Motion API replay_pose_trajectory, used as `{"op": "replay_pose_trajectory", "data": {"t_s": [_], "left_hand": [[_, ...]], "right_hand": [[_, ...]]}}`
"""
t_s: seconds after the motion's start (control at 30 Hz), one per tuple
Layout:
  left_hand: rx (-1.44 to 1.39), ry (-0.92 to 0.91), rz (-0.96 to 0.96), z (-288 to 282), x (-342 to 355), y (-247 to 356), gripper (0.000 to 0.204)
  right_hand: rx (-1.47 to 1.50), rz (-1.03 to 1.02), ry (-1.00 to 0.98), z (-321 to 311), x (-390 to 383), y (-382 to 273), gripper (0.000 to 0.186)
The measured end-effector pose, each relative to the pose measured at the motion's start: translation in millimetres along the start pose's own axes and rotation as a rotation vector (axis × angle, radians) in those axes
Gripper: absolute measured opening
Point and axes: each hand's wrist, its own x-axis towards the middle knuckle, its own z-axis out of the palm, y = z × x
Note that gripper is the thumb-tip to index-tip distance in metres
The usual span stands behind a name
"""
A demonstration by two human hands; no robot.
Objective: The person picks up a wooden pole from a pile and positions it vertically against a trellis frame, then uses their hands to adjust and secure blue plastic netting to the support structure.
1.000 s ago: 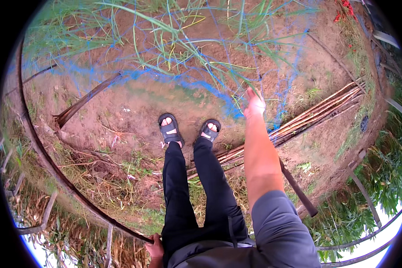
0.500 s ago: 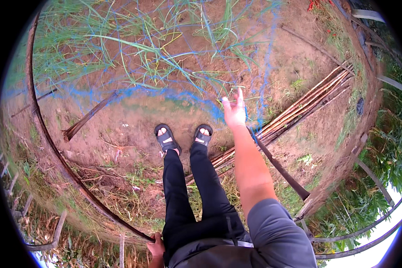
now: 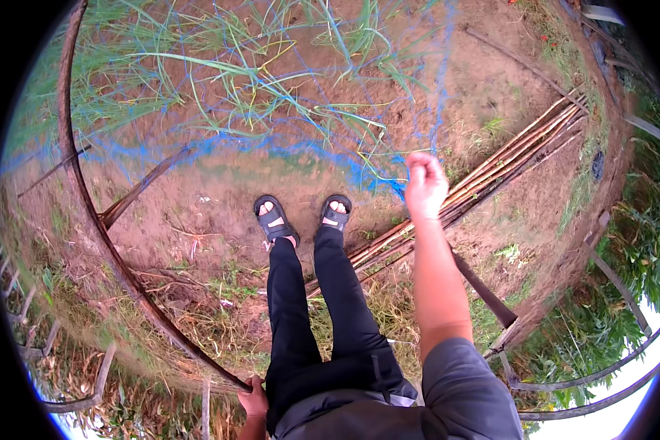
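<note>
A long, dark wooden pole (image 3: 128,282) curves up along the left side. Its lower end is in my left hand (image 3: 254,400), whose fingers wrap round it. My right hand (image 3: 427,187) reaches forward with curled fingers, beside the gathered corner of blue netting (image 3: 392,183). What lies inside those fingers, if anything, is hidden. Long, thin green leaves (image 3: 253,73) spread over and through the netting, and a few leaf tips end close to my right hand.
Several thin brown poles (image 3: 510,165) lie in a bundle on the bare soil to the right. A short stake (image 3: 484,290) slants near my right forearm, another dark stake (image 3: 147,187) at the left. My sandalled feet (image 3: 273,218) stand before the netting. Bent bars and foliage line the edges.
My right hand has moved slightly right, and its spread fingers have curled in. The leaf tips beside it have shifted. The pole's upper part has swung a little right; my left hand still grips it.
</note>
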Motion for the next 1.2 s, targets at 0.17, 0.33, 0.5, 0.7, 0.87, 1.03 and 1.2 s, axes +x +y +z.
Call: {"op": "replay_pose_trajectory", "data": {"t_s": [0.17,0.33,0.5,0.7,0.87,1.03,1.2], "left_hand": [[-0.011,-0.006,-0.021,7.7,1.9,-2.0,0.027],[-0.033,-0.012,-0.009,11.3,-1.0,3.6,0.028],[-0.088,0.011,-0.077,13.4,-0.2,1.1,0.03],[-0.053,0.026,-0.075,14.2,1.6,-11.7,0.031],[-0.025,0.056,-0.087,18.1,-2.1,-10.9,0.032],[0.104,0.027,0.067,23.3,4.2,-10.3,0.032],[0.128,0.044,0.053,23.2,-12.0,-7.4,0.029]], "right_hand": [[-0.077,0.029,-0.098,-22.3,60.5,-10.6,0.012],[-0.808,-0.251,-0.518,-7.7,88.9,-37.6,0.024],[-0.926,-0.291,-0.786,12.1,112.4,-19.5,0.026],[-1.122,-0.02,-0.923,44.8,132.8,-4.7,0.031],[-1.111,-0.211,-1.04,67.5,130.3,25.6,0.041],[-1.243,-0.065,-1.125,70.8,148.5,47.8,0.041],[-1.253,-0.138,-1.136,67.6,130.0,19.4,0.021]]}}
